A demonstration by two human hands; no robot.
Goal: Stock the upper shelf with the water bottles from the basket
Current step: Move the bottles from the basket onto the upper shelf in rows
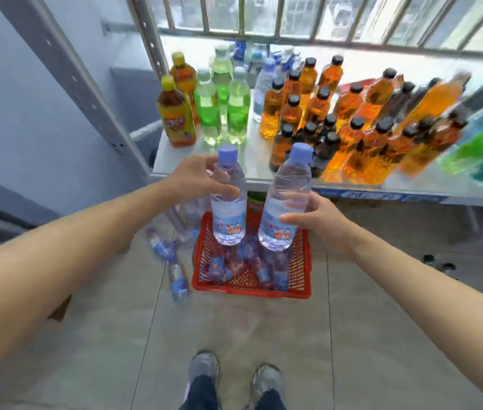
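Note:
My left hand point(197, 180) grips a clear water bottle with a purple cap point(228, 199), held upright. My right hand point(315, 223) grips a second, matching water bottle point(286, 199), tilted slightly right. Both bottles hang in the air above the red basket point(304, 261) on the floor and just in front of the shelf's front edge point(175, 164). Several more water bottles point(252, 264) lie inside the basket. The white upper shelf carries orange, green and tea drinks, with a few water bottles point(264, 84) standing near its back.
Several water bottles point(169, 258) lie loose on the floor left of the basket. A grey perforated shelf post point(86, 84) slants at the left. Orange bottles point(352, 125) crowd the shelf's right half. Window bars run behind. My shoes point(234, 377) stand on the tiled floor.

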